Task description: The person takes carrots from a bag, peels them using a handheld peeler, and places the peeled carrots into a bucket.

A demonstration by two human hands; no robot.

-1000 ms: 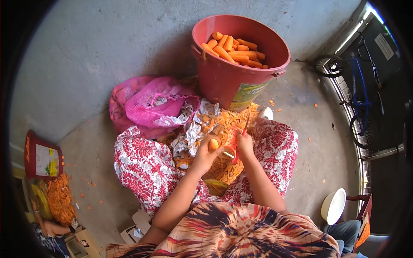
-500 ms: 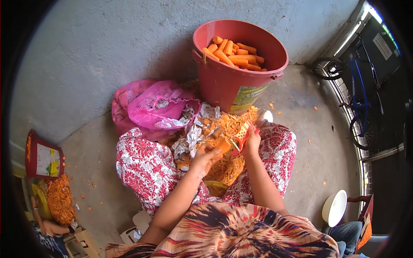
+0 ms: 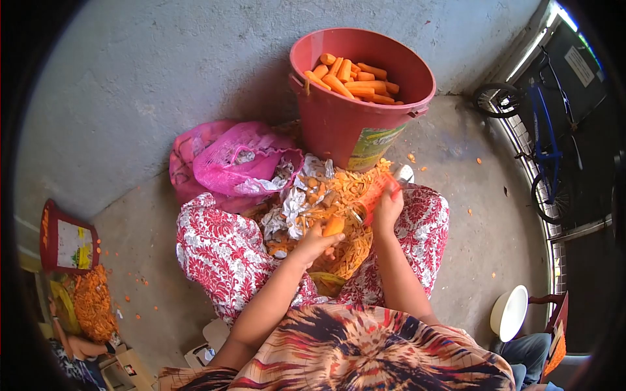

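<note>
My left hand is closed round an orange carrot, whose end sticks out past the fingertips. In my right hand is a red plastic peeler, blurred by motion and held just right of the carrot, apart from it. Under both hands, between my legs, lies a heap of carrot peelings with crumpled paper along its left side. Beyond the heap stands a large red bucket holding several peeled carrots.
A pink mesh bag slumps against the wall left of the bucket. Far left are another red bucket, a peelings pile and a person's arm. At right are a blue bicycle and a white basin.
The peeler has moved slightly up and right, away from the carrot. My left hand has lowered a little and the carrot now points more upright.
</note>
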